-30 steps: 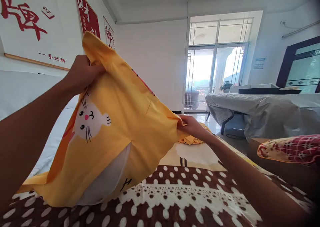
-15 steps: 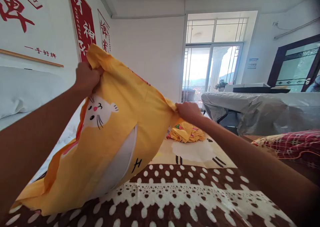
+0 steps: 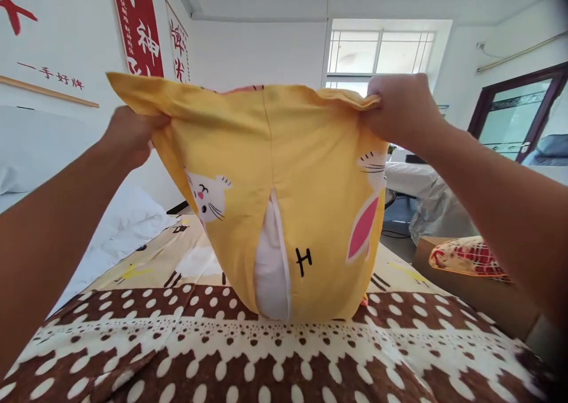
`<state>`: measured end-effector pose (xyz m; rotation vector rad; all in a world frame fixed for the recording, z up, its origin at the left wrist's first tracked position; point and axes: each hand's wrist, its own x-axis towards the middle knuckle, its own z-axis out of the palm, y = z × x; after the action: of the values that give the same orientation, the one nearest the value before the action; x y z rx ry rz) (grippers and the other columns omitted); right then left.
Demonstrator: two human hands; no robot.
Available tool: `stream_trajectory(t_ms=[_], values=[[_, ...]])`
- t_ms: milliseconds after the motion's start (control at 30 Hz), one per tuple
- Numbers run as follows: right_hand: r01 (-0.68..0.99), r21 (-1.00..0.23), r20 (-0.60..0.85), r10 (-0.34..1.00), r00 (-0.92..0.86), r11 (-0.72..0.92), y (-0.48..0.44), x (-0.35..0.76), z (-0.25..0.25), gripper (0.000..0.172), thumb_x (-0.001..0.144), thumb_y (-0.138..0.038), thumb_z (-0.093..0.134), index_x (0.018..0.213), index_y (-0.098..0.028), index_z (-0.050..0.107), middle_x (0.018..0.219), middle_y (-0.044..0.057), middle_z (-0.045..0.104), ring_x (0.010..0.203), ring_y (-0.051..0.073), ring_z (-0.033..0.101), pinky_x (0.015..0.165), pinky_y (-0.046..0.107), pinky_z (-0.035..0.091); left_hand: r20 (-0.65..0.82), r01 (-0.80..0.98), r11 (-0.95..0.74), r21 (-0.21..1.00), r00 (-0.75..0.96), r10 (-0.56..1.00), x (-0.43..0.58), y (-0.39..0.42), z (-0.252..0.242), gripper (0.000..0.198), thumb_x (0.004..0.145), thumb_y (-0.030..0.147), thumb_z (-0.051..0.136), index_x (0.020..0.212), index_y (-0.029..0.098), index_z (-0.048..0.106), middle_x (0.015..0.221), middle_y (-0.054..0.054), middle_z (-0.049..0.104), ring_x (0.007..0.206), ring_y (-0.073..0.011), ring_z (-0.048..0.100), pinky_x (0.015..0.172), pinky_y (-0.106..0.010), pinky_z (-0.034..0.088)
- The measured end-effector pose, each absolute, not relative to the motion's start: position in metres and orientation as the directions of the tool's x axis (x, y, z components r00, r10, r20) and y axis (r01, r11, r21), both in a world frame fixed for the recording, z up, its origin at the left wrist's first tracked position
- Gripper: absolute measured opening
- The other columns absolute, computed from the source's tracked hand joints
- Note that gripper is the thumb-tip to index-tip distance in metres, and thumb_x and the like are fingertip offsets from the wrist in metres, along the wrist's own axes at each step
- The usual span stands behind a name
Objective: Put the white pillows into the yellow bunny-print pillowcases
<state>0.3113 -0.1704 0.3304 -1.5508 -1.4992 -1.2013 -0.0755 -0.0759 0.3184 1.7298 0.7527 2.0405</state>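
Observation:
A yellow pillowcase (image 3: 319,213) printed with white rabbits hangs upright in front of me, stretched between both hands. My left hand (image 3: 133,134) pinches its upper left corner, and a flap of cloth sticks out past the fingers. Its upper right corner is gripped by my right hand (image 3: 397,110), which is raised slightly higher. Through a slit in the middle of the cloth shows a white pillow (image 3: 270,267). The bottom of the pillowcase touches or hangs just over the brown and cream patterned blanket (image 3: 248,361); I cannot tell which.
White bedding (image 3: 128,231) lies along the left wall. At the right stands a cardboard box (image 3: 465,290) with a red patterned cloth (image 3: 470,258) on it. Farther back is a table under plastic sheeting (image 3: 426,202). Wall scrolls hang at the left.
The pillowcase has swung from a slanted position at the left to upright in the middle. My right hand rose and moved right; my left hand shifted slightly left. The crumpled yellow cloth behind is now mostly hidden.

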Motion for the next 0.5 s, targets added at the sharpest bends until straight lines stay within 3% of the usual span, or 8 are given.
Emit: stream_trajectory(t_ms=[100,233,333,400,500], values=[[0.997,-0.075,0.943,0.326,0.065,0.019,-0.179,0.323,0.336,0.013,0.071,-0.006,0.052,0.080,-0.011,0.059,0.073,0.003,0.056,0.065,0.009,0.043,0.062,0.027,0.040,0.770,0.003,-0.771,0.636,0.058,0.635,-0.070,-0.079,0.310,0.056,0.052,0.022,0.082,0.104,0.018,0.062,0.120,-0.008,0.062,0.108,-0.0268,0.059,0.105,-0.051,0.038],[0.900,-0.331,0.905,0.367,0.217,0.283,-0.186,0.316,0.329,0.030,0.079,-0.014,0.056,0.109,-0.012,0.057,0.075,0.000,0.056,0.059,0.006,0.044,0.056,0.024,0.040,0.763,0.335,-0.739,0.585,0.082,0.641,-0.070,-0.096,0.319,0.044,0.053,0.018,0.076,0.095,0.014,0.066,0.102,-0.007,0.067,0.101,-0.0306,0.060,0.096,-0.058,0.042],[0.778,-0.444,0.793,0.599,0.110,0.445,-0.195,0.319,0.327,0.030,0.079,-0.026,0.063,0.106,-0.013,0.059,0.077,0.001,0.059,0.061,0.007,0.052,0.056,0.025,0.043,0.748,0.574,-0.616,0.539,0.010,0.663,-0.068,-0.111,0.325,0.035,0.049,0.005,0.067,0.084,0.009,0.067,0.091,-0.008,0.068,0.099,-0.0330,0.060,0.091,-0.059,0.044],[0.689,-0.534,0.648,0.761,-0.040,0.491,-0.206,0.331,0.328,0.028,0.076,-0.034,0.064,0.095,-0.013,0.063,0.081,0.004,0.063,0.063,0.009,0.055,0.057,0.026,0.045,0.742,0.571,-0.627,0.530,0.047,0.669,-0.067,-0.118,0.323,0.037,0.051,0.003,0.060,0.086,0.011,0.067,0.094,-0.008,0.068,0.100,-0.0321,0.059,0.091,-0.057,0.045],[0.675,-0.597,0.452,0.877,-0.163,0.433,-0.221,0.352,0.321,0.026,0.071,-0.038,0.067,0.083,-0.015,0.063,0.086,0.003,0.066,0.065,0.009,0.059,0.059,0.026,0.047,0.725,0.452,-0.687,0.568,0.120,0.678,-0.066,-0.119,0.305,0.035,0.054,0.007,0.055,0.086,0.014,0.066,0.091,-0.006,0.068,0.095,-0.0296,0.061,0.084,-0.050,0.051]])
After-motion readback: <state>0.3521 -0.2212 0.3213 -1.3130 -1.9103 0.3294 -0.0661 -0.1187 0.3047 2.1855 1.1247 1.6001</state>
